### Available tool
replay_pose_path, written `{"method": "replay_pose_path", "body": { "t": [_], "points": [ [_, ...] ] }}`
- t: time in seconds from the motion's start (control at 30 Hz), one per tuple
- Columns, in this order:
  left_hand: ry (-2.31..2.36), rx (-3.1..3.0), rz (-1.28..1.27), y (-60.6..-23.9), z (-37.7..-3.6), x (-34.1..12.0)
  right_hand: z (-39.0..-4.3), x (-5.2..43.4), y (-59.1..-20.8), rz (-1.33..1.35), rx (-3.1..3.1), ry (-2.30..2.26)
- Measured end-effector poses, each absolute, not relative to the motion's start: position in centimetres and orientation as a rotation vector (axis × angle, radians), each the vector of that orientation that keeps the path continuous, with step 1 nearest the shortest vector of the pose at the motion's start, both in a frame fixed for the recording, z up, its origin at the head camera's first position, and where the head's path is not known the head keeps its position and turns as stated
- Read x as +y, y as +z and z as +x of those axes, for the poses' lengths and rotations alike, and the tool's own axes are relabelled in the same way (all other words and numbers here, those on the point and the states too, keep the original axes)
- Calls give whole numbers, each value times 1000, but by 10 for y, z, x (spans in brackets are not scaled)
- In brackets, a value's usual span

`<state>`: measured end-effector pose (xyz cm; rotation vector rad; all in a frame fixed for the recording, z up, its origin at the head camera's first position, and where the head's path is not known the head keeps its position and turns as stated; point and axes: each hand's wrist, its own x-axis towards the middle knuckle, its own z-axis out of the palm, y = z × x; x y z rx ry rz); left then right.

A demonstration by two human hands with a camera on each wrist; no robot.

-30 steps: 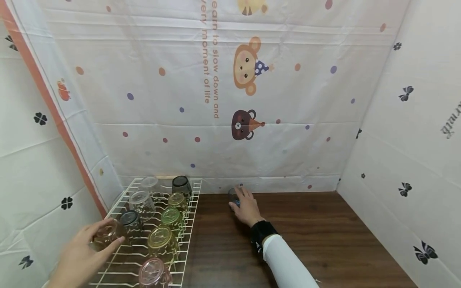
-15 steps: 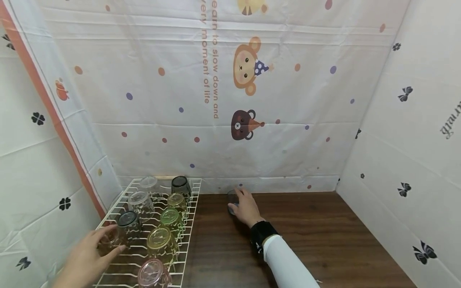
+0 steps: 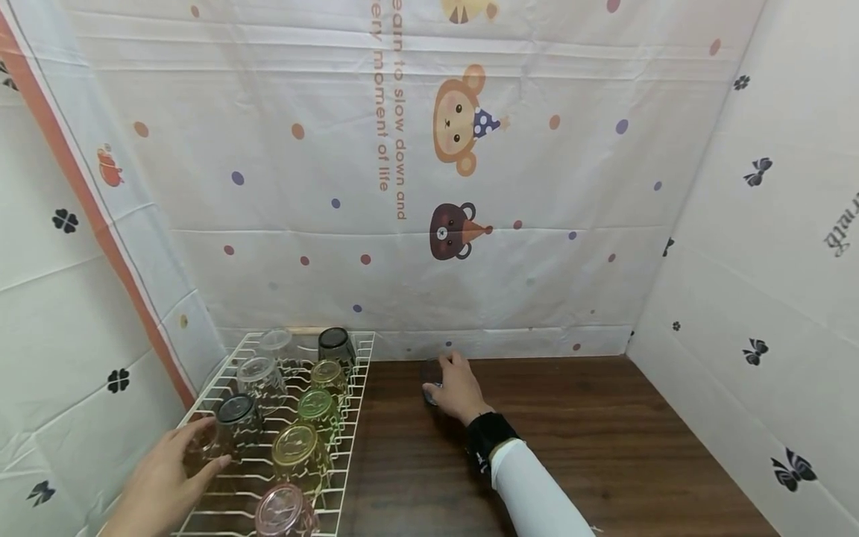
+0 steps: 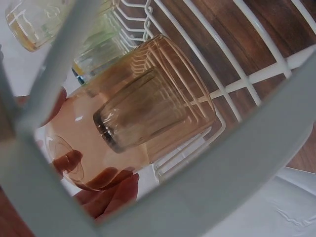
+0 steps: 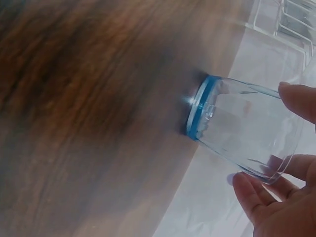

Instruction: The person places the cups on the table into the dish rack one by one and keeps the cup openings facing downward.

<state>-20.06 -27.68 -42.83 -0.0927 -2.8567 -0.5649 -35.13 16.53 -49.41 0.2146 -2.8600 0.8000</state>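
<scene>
At the left front of the wire rack, my left hand holds an amber-pink glass between fingers and thumb. Its wide rim points down at the rack's wires; whether it bears on them is unclear. A dark grey glass stands upside down just beyond it. On the right, near the back wall, my right hand grips a clear glass around its upper part. This glass is upright, with its blue-tinted base at the wooden tabletop. From the head view, the fingers hide much of it.
The white wire rack carries several upturned glasses, among them a pink glass, a yellow glass, a green glass and a black glass. Printed cloth walls enclose the brown tabletop.
The left hand has brought the amber-pink glass slightly right and down towards the rack, close by the dark grey glass. The right hand and its clear glass have barely shifted.
</scene>
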Motion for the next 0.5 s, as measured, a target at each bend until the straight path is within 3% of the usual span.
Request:
{"method": "replay_pose_path", "body": {
  "t": [0.5],
  "points": [
    [-579,-2785,-150,-439,-203,-276,-345,164,-486,260,-2903,835]
  ]
}}
